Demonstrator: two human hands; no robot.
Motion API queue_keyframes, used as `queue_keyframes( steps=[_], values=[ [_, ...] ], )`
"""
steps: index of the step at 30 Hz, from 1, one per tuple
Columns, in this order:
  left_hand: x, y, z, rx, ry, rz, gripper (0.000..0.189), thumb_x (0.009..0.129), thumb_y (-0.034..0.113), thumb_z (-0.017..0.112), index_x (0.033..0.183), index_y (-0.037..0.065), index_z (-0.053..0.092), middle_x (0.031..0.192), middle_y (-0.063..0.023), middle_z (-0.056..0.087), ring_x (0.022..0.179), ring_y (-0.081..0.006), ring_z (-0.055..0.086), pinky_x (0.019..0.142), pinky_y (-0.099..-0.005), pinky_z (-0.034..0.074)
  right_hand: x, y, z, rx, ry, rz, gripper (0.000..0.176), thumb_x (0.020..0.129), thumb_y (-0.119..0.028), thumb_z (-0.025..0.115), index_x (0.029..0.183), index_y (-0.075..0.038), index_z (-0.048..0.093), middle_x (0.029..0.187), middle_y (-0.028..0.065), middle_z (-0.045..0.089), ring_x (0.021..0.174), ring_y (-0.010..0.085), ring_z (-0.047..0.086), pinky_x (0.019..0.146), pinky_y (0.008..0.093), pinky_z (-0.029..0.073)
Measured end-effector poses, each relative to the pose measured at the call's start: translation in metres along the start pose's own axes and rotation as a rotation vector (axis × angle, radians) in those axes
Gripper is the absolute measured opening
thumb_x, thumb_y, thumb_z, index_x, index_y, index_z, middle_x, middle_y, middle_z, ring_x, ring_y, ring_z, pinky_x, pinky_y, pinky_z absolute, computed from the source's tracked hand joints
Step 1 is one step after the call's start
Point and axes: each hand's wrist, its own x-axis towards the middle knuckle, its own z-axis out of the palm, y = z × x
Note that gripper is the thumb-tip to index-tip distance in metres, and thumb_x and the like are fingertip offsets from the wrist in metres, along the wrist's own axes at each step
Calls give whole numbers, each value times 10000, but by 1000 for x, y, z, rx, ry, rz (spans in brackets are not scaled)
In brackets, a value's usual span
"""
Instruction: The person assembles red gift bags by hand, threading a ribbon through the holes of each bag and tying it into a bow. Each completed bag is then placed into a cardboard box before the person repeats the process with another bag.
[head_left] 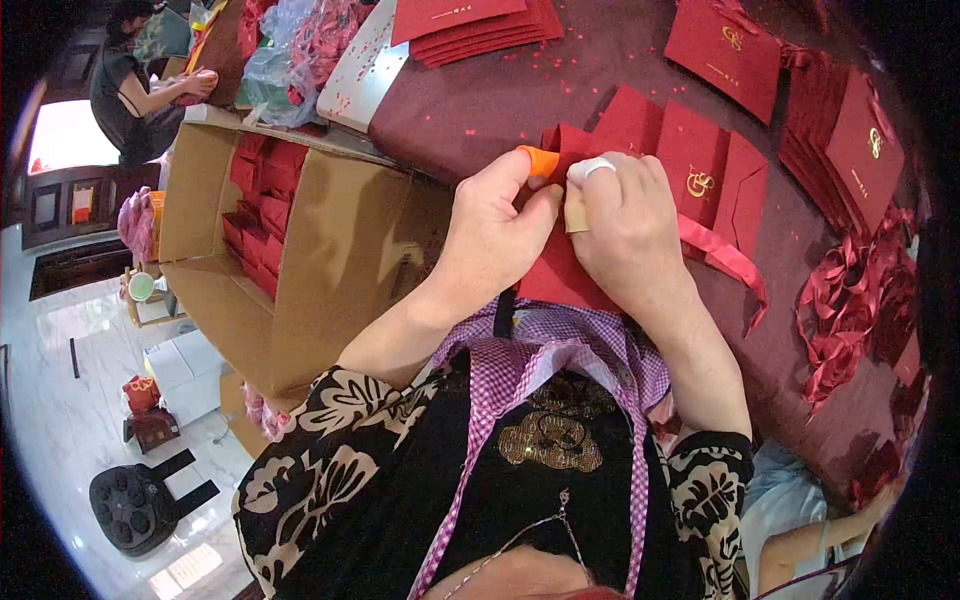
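Both hands are at a red paper gift bag [565,270] lying partly folded at the table edge. My left hand [500,220] pinches its upper edge, with an orange finger cover on one finger. My right hand [625,215] is closed close beside it, fingers curled on the red paper; it wears a white finger cover and a yellowish wrap. Just right of it lie red card panels [690,150] with a gold monogram and a loose red ribbon [730,260]. My fingers hide the exact spot being gripped.
At left stands an open cardboard box [340,230] holding red bags. Stacks of red bags [480,35] and ribboned bags [840,150] lie on the dark red tablecloth [480,110], near a ribbon heap [845,310]. A person [140,90] works at upper left; another person's arm [810,545] shows at lower right.
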Motion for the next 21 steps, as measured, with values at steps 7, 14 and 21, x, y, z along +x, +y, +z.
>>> queue_keyframes(
  steps=[7, 14, 21],
  values=[
    [-3, -1, -1, 7, -17, 36, 149, 820, -3, 586, 965, -31, 606, 756, -74, 631, 709, -74, 555, 626, -252, 474, 4, -2, -3, 549, 24, 387, 62, 790, 4, 604, 825, -3, 553, 702, 120, 597, 632, 266, 604, 576, 381, 465],
    [3, -6, -3, -172, -29, -68, 153, 819, 6, 607, 970, -10, 620, 766, 4, 613, 690, -31, 503, 605, -218, 436, 11, 1, -16, 752, -54, 623, 59, 815, -21, 612, 839, 33, 610, 698, 151, 652, 580, 167, 616, 536, 302, 476],
    [4, -1, -5, -238, -42, -166, 166, 839, 6, 595, 1000, -17, 628, 813, -10, 642, 728, -34, 530, 638, -209, 443, 7, 4, -21, 773, -68, 706, 69, 831, -17, 638, 880, 26, 617, 796, 93, 673, 723, 132, 632, 646, 271, 499]
  ],
)
